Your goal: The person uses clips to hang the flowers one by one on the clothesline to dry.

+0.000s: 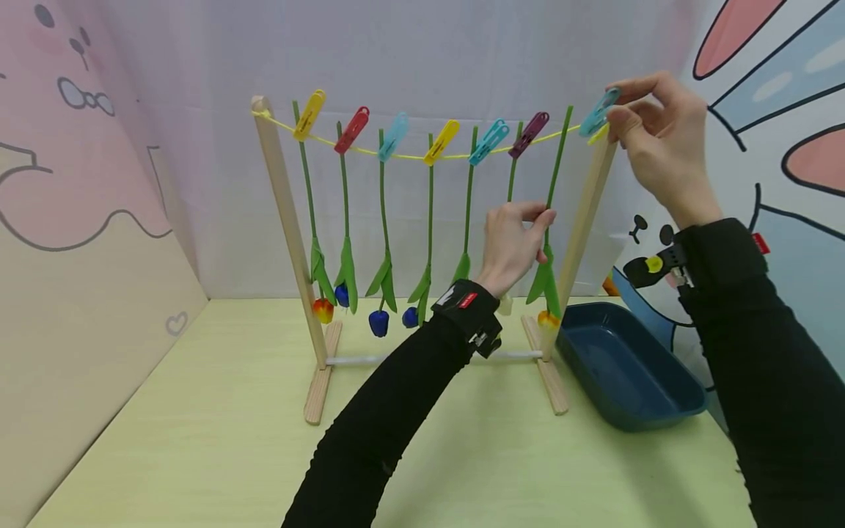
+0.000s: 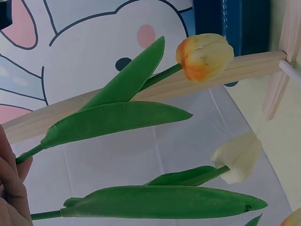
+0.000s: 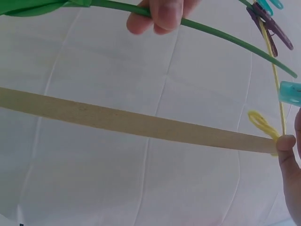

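Observation:
My left hand (image 1: 515, 246) pinches the green stem of an artificial tulip (image 2: 204, 57), its orange-yellow bloom hanging downward. The stem's bare end rises past the yellow string (image 1: 366, 151), just left of the right-hand post. Up at that post's top, my right hand (image 1: 667, 139) grips a light-blue clothespin (image 1: 597, 114) between thumb and fingers, close to the string's knotted end. A purple clothespin (image 1: 529, 135) holds the neighbouring stem on the string; its white tulip (image 2: 237, 157) shows in the left wrist view, partly behind my left arm in the head view.
Several more tulips hang from yellow, red and blue clothespins along the string, including a blue tulip (image 1: 378, 323). Wooden posts (image 1: 280, 198) on flat feet support it, joined by a white rod (image 1: 356, 360). A dark blue basin (image 1: 620, 367) stands at the right.

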Motion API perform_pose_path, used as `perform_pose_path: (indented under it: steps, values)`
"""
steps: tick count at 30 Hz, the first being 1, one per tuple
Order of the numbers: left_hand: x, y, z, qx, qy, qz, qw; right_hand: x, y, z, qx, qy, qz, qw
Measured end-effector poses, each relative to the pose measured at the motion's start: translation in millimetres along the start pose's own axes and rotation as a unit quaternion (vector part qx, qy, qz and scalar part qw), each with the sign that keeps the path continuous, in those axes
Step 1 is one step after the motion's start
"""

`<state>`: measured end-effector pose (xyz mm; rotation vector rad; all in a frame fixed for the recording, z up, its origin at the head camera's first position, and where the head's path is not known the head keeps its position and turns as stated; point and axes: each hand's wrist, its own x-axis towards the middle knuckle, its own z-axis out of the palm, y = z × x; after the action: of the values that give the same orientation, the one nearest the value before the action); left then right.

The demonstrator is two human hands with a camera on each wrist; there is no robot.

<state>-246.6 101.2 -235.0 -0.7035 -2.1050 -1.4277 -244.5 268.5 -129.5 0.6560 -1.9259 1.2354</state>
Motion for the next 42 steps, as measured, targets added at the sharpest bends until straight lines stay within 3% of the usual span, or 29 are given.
perform_pose_path:
  steps: [10, 13, 17, 21, 36, 42]
  values:
    - [0.9, 0.4, 0.1, -0.006, -0.007, -0.008, 0.9999, 4.7, -3.8, 1.6, 0.027, 0.018, 0.003, 0.999]
    - [1.5, 0.0, 0.0, -0.004, -0.007, -0.005, 1.0, 7.0, -4.6, 2.5, 0.089, 0.022, 0.023, 0.995]
    - [1.8, -0.2, 0.5, 0.001, -0.004, -0.002, 1.0, 9.4, -5.9, 4.5, 0.177, 0.034, 0.044, 0.983]
    - [1.9, -0.5, 1.2, 0.01, 0.001, -0.001, 1.0, 11.3, -7.3, 7.4, 0.21, 0.04, 0.05, 0.976]
    - [2.2, 0.8, 1.9, 0.01, 0.001, 0.001, 0.9999, 14.1, -7.5, 12.3, 0.22, 0.065, 0.054, 0.972]
    - [2.4, 1.2, 1.9, 0.01, 0.003, -0.006, 0.9999, 13.4, -5.8, 17.4, 0.221, 0.056, 0.044, 0.973]
